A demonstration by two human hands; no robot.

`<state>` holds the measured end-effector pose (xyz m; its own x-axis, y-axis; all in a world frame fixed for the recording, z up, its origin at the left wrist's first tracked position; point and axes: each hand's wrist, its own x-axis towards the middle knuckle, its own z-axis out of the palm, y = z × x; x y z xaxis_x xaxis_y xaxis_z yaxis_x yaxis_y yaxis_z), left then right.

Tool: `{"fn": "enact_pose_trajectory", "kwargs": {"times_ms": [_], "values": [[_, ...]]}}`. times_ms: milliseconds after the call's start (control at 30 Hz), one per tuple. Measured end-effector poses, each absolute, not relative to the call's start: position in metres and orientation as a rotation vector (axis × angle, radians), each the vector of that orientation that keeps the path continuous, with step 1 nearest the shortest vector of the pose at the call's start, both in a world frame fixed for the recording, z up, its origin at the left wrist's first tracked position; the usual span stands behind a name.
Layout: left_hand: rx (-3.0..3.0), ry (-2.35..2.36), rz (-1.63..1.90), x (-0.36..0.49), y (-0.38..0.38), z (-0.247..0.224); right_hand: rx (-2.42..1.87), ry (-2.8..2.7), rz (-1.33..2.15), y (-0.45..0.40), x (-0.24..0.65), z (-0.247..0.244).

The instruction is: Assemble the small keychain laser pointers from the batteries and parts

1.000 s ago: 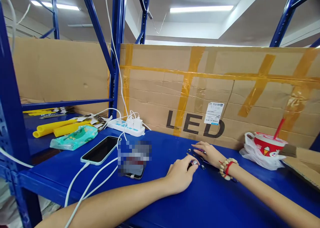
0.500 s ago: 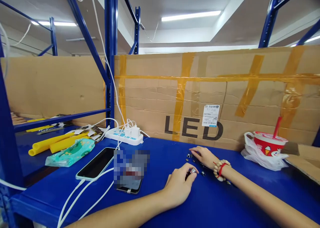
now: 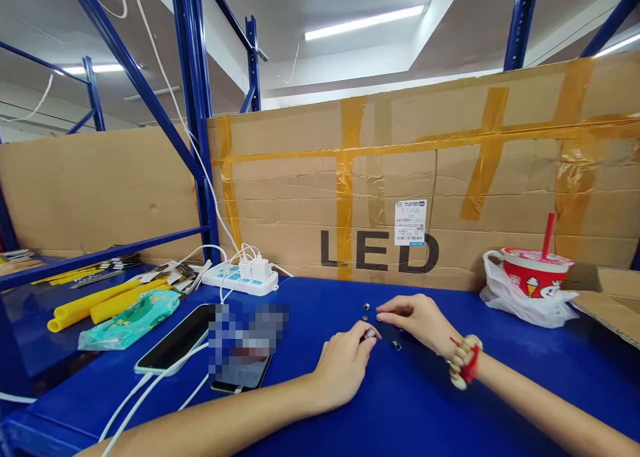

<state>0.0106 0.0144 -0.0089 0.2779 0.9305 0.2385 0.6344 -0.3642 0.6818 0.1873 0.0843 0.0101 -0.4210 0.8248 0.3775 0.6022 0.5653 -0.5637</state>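
Observation:
My left hand rests on the blue tabletop, thumb and fingers closed round a small shiny metal piece. To its right, my right hand hovers low over the surface, wearing a beaded bracelet. Its thumb and index finger are close together; whether anything sits between them is too small to make out. Small metal parts lie nearby: one beyond the left hand, a dark round one just below that, and another between the hands.
Two phones with white cables lie left, near a white power strip. Yellow tubes and a teal packet are farther left. A red cup in a plastic bag stands right. A cardboard sheet rises behind.
The view has tilted and shifted. My right hand has drawn its thumb and index finger together above the small parts. My left hand still holds the metal piece.

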Motion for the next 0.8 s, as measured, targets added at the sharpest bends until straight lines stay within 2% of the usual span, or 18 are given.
{"fn": "enact_pose_trajectory", "kwargs": {"times_ms": [67,133,367,800], "values": [[2.111,1.409,0.890,0.012,0.019,-0.011,-1.013,-2.045,0.690,0.068,0.187,0.009],[2.097,1.348,0.934,0.013,0.021,-0.011,-0.945,-1.978,0.778,0.053,0.185,0.007],[2.113,1.072,0.977,0.010,0.013,-0.002,-0.968,-1.816,0.814,0.032,0.180,0.008],[2.159,1.047,0.906,0.011,0.011,-0.005,-0.900,-1.711,0.965,0.031,0.178,0.008]]}}
